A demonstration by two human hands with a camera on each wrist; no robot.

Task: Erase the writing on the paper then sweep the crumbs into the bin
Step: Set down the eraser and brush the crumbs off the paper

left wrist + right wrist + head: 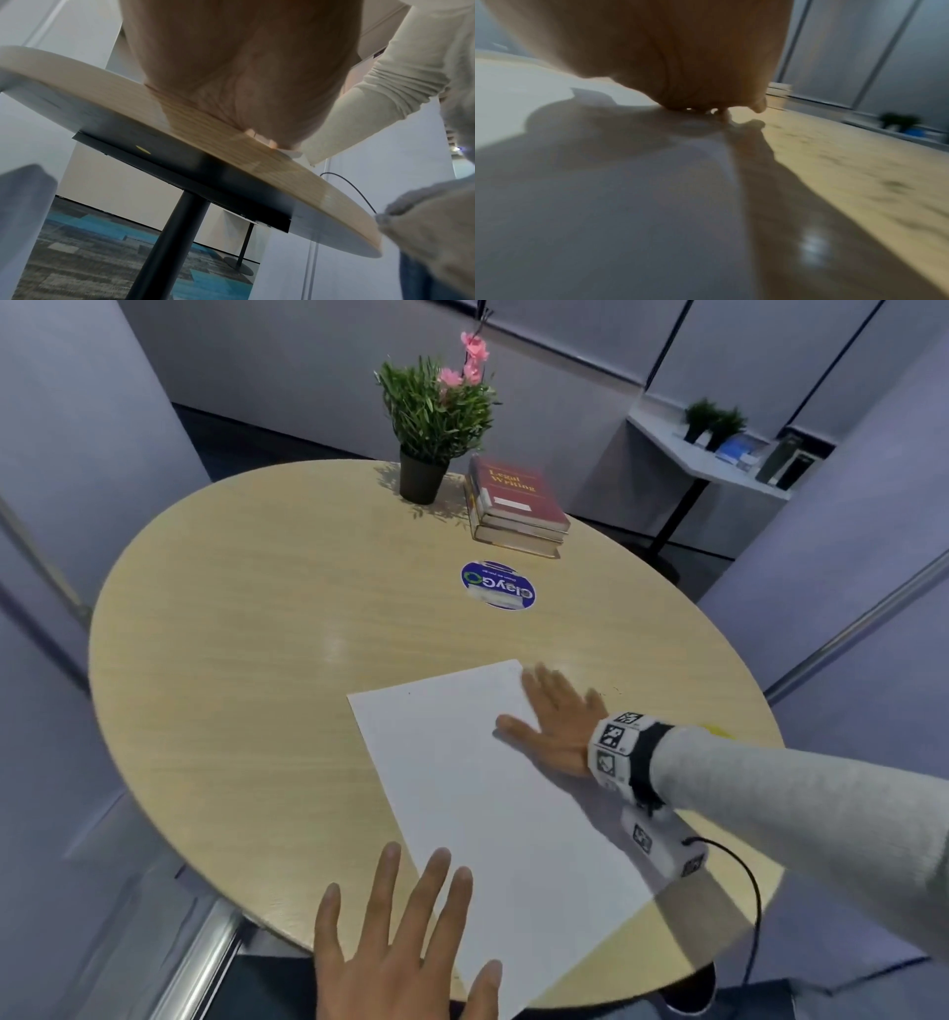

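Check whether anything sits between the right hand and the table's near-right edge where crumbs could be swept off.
Nothing visible on the round wooden table; right hand lies flat on the white paper sheet. No bin is in view.

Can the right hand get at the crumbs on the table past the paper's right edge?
Probably yes. The right hand lies flat and open on the paper at its far right edge, and the few dark crumbs lie on bare table just beyond its fingers, with nothing between.
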